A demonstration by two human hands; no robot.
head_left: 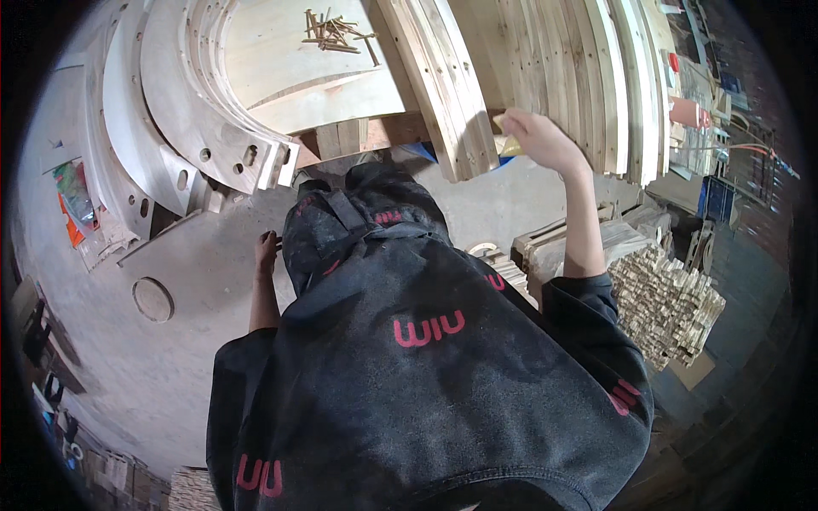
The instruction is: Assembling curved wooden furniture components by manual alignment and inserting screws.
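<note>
My right hand [550,142] is closed on a small yellow piece [510,146], mostly covered by the fingers, so its kind cannot be told. It is close beside the near end of a stack of pale wooden strips [456,94] with small holes or knots along them; whether it touches the wood I cannot tell. My left hand [268,249] hangs low at my left side, away from the work surface, its fingers loosely apart with nothing visible in them. A pile of long brass-coloured screws [332,31] lies on a light wooden board [298,64] ahead of me.
Curved wooden pieces [192,128] with slots and holes stand at the left. More long wooden strips [567,77] lie to the right. Below them on the right is a big bundle of wood pieces [669,298]. A round disc [153,300] lies on the floor at left.
</note>
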